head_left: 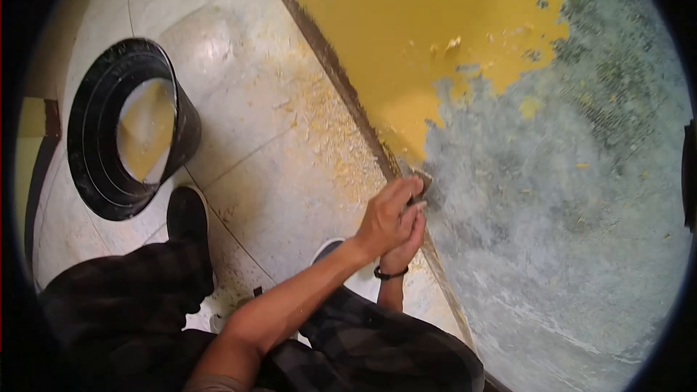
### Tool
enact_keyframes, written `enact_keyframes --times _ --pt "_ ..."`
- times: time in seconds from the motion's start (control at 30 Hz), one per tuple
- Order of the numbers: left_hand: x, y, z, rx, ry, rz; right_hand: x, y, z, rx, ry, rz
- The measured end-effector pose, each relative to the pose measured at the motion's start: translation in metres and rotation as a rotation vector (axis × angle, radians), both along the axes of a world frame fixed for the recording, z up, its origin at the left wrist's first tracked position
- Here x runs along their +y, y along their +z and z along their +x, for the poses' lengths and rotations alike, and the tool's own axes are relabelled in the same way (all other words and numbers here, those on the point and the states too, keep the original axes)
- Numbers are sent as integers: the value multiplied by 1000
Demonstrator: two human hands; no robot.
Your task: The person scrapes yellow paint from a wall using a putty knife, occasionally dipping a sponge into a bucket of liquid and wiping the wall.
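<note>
Scraper [425, 179] at edge of panel [508, 261], just beside its yellow coat [406, 43]. Left hand [387, 215] clamped on scraper; right hand [409, 242] against left, grip hidden, cannot tell. Step: apparently scraping coat. Next stroke seems to call for low angle, steady pressure.

Top slab: coating [377, 22] solid yel, ragged edge; bare area [523, 174] mottled gry w/ whitish smears, dk speckled patch [617, 87] upper R. Slab edge strip [330, 62] brn. Tool [424, 178], visible bit dull brn. Flakes [341, 149] yel + off-wht. Flr [247, 185] off-wht tile, thin dk joint lines. Bucket [187, 127] all blk; liquid [141, 131] in it = milky wht swirled w/ yel. Trousers [385, 334] dk gry/blk plaid. L shoe [187, 221] blk, pale sole edge. Wristband [392, 274] blk.
</note>
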State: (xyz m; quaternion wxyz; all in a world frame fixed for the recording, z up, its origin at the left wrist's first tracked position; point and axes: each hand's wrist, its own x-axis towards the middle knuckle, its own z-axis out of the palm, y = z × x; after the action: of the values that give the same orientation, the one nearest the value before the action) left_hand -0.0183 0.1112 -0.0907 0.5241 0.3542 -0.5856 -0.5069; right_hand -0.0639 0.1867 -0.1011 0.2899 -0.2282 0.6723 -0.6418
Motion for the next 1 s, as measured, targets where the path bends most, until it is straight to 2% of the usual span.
enact_keyframes --times 0.03,0.07,0.13,0.2,0.3,0.53,0.67,0.73,0.83,0.97,1.0 --pt "-1 3 1 11 -17 13 -6 4 2 -111 -26 -36" --pt "1 3 -1 25 -44 35 -8 3 3 -108 -36 -41" --pt "0 1 -1 55 -71 107 -2 -5 0 174 49 52" --pt "-1 2 3 35 -64 91 7 -14 -3 81 33 60" --pt "3 -5 5 66 -95 154 2 -10 5 -209 80 -124" --pt "12 3 6 55 -55 326 -5 -1 1 -81 93 -84" --pt "10 2 7 -17 -74 312 -2 -3 1 0 165 -21" --pt "10 -2 7 34 -101 267 -9 4 10 -150 46 -71" --pt "6 -13 6 49 -106 184 -10 -3 9 -81 129 -114" --pt "11 -13 2 79 -91 157 -7 -2 11 -71 114 -126" --pt "10 -9 2 99 -131 218 -16 12 16 -121 34 -117"
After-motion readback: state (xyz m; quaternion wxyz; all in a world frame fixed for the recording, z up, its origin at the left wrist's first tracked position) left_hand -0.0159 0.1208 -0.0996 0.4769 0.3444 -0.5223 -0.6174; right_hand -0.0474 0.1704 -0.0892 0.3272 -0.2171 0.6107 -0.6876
